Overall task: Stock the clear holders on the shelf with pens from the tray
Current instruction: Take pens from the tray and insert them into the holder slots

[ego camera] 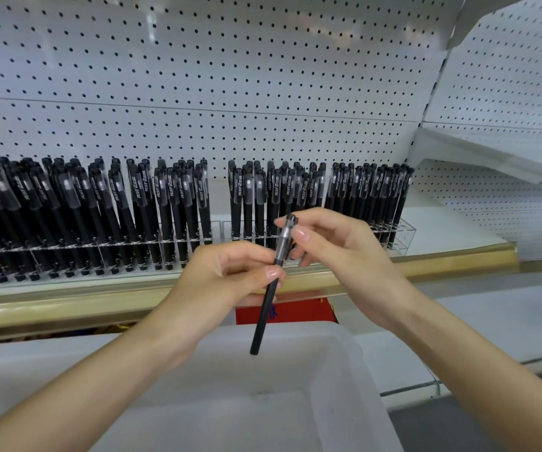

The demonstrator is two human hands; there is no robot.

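Both hands have hold of one black pen (264, 318). Left hand (227, 275) pinches the barrel about halfway along, thumb on the near side and the other fingers curled behind it. Right hand (338, 246) pinches the see-through cap at the upper end between thumb and forefinger, and its remaining fingers are loosely bent and hold nothing. That pen is tilted, cap end up and leaning slightly right, plain end pointing down over the far rim of the white tray (230, 419), touching neither the tray nor the shelf (458, 243).

Clear holders (403, 236) stand in a row along the shelf from its left edge towards the right, just behind the gold strip (426, 261) on the front edge. Black capped pens (171, 207) stand packed in them, caps up, those at the left end leaning more than those at the right. White pegboard (197, 93) backs the shelf. Below the front edge, between the hands and the tray, a red box (295, 309) shows partly
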